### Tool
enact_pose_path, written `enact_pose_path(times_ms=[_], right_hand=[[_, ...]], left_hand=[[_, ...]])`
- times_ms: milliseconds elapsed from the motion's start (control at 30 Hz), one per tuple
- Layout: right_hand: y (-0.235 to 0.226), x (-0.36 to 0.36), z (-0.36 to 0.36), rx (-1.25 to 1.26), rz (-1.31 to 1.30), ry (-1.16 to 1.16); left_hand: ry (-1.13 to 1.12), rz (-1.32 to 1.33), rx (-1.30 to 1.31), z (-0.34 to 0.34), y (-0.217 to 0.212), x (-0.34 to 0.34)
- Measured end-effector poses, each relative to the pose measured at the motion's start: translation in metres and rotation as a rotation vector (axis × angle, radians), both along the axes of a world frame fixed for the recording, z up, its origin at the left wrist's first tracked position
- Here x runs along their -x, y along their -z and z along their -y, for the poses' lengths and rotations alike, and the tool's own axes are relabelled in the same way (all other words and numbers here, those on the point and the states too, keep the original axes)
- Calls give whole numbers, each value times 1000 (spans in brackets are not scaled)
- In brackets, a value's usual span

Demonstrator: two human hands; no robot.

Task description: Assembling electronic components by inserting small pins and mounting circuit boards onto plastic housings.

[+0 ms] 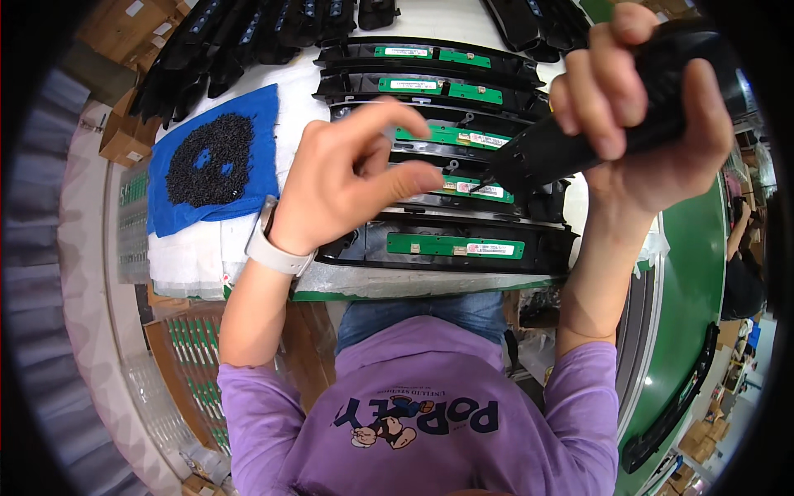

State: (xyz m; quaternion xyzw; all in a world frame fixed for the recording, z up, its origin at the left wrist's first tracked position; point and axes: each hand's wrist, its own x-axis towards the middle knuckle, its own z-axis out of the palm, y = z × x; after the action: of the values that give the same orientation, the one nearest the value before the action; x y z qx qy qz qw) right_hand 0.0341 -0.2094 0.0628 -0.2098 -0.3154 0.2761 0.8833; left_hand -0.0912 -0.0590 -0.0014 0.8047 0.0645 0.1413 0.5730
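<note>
My right hand [653, 124] is wrapped round a black power screwdriver [546, 153], its tip pointing down and left. That tip is over a black plastic strip with a green circuit board [451, 183], second from the near edge; whether it touches cannot be made out. Left of the tip hovers my left hand [347, 169], thumb and index finger apart, the other fingers curled, nothing visible between them. Several similar strips lie in a row, the nearest with its own green board [442, 240]. Small black screws, it seems, form a pile [231, 136] on a blue cloth [266, 116] at left.
More black plastic parts [273, 33] are heaped along the far side of the white-covered table [289, 149]. Below at left is a box of green boards [194, 339]. To the right, a green surface [674, 314] carries another black strip [678, 405].
</note>
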Motion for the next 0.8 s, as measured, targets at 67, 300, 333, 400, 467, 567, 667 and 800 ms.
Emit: enact_pose_path(times_ms=[67, 300, 333, 400, 467, 567, 667, 800], right_hand=[[7, -23, 6, 220, 474, 6], [23, -16, -3, 292, 294, -67], [24, -18, -3, 311, 425, -74], [25, -20, -3, 331, 556, -80], [27, -18, -7, 306, 621, -39], [6, -7, -6, 586, 465, 58], [8, -9, -10, 609, 490, -13], [23, -11, -15, 522, 496, -7]], left_hand=[[118, 130, -616, -2, -2, 5], [292, 24, -859, -4, 10, 1], [298, 19, -857, -4, 9, 1], [315, -1, -877, -2, 7, -1], [333, -20, -897, 0, 5, -3], [332, -8, -939, -1, 7, -1], [353, -22, -959, -2, 9, -2], [361, -8, -937, -2, 10, -4]])
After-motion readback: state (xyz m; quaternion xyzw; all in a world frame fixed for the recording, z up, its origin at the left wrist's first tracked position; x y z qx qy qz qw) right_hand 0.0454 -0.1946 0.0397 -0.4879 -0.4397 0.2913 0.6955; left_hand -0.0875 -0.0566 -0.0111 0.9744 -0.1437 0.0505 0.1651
